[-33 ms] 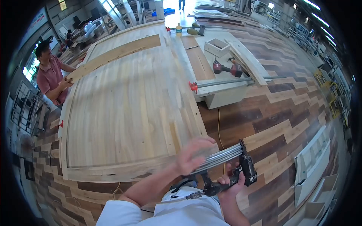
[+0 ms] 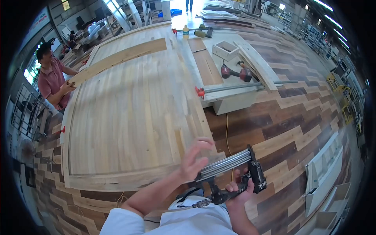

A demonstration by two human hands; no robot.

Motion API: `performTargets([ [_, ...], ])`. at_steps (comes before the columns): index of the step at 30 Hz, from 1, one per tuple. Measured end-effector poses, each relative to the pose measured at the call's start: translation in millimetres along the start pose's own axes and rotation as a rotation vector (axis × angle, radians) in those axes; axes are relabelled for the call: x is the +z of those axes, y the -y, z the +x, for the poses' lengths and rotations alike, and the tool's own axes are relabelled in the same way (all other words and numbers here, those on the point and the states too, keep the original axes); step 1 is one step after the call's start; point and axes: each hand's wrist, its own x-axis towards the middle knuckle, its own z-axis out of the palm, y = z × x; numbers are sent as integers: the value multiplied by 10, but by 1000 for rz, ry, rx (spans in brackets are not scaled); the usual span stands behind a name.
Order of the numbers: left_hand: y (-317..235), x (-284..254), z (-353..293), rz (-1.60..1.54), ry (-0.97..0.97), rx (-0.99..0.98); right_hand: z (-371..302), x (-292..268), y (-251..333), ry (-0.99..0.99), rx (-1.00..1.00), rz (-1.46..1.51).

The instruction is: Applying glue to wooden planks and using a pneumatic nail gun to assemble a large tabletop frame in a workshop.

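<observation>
My right hand is wrapped round the handle of a black nail gun. Its silver magazine slants toward the upper right, and an air fitting joins the handle's end, close to my body. Just left of the magazine, my left hand is raised with its fingers apart and nothing in them. Below and beyond that hand lies a large framed wooden panel; its near right corner is partly hidden by the hand.
At the left, a person holds a long plank across the panel. A side table bears a cordless drill, a small wooden box and a bar clamp. A yellow cord runs along the floor. White cabinet parts lie at right.
My left hand has shifted slightly left and up, away from the magazine, with its fingers more curved. The nail gun and my right hand stay nearly in place.
</observation>
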Motion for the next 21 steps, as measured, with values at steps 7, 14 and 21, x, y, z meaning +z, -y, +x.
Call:
performTargets([
  [7, -129, 80, 325, 920, 290, -105, 1229, 70, -203, -116, 369, -245],
  [14, 794, -118, 576, 1119, -13, -750, 2498, -12, -980, 56, 1034, -509],
  [21, 1447, -271, 624, 1289, -642, -885, 3878, 291, -177, 1103, 743, -1514],
])
